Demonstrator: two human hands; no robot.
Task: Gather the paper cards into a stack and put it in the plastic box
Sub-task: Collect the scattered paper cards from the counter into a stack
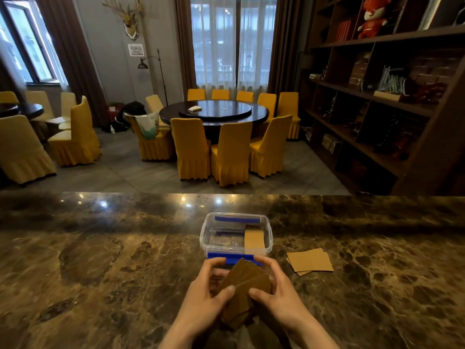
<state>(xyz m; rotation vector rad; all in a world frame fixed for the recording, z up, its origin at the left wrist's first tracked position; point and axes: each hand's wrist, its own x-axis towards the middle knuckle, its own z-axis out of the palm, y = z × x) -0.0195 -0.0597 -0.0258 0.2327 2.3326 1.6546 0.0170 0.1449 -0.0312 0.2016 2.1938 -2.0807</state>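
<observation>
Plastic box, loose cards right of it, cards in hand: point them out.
plastic box [203, 238]: head view, clear left wall.
loose cards [310, 261]: head view, top card's middle.
held cards [247, 280]: head view, top card face.

Restaurant dining room: round table [214, 114], covered chairs [191, 147]

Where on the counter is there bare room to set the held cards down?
Bare marble counter lies left of the plastic box and right of the loose cards. It is crowded in front of the box, where left hand and right hand hold the held cards.
</observation>
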